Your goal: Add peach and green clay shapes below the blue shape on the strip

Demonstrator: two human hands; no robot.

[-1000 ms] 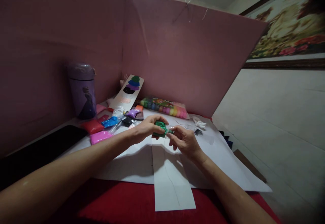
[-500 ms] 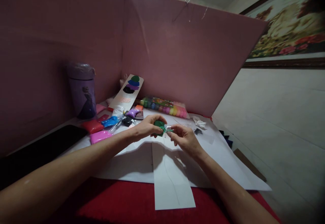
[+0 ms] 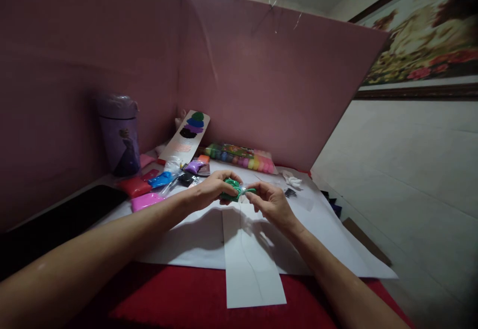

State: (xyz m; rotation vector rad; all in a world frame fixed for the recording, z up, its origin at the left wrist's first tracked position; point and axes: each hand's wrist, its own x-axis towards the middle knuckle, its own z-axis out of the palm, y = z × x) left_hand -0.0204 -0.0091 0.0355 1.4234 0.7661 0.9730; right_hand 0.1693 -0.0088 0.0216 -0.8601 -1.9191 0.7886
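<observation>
My left hand (image 3: 212,188) is closed round a small clear bag of green modelling clay (image 3: 232,184), thumb on top. From the bag's right end a thin green strand (image 3: 251,190) sticks out. My right hand (image 3: 272,200) pinches at that end of the bag, thumb and forefinger together. Both hands are raised over a white paper strip (image 3: 254,269) with a thin curved line down it. Whether the strand is clay or a tie is too small to tell.
Left of my hands lie bags of pink (image 3: 146,202), red (image 3: 133,187), blue (image 3: 161,179) and purple clay (image 3: 194,166). Behind them a card with coloured patches (image 3: 185,137) leans near a purple tumbler (image 3: 120,137). A long pack of coloured clay (image 3: 241,157) lies against the pink partition (image 3: 269,85).
The bag has turned slightly in my left hand and looks more crumpled. The green strand now points up and right above my right fingertips. The view has shifted a little.
</observation>
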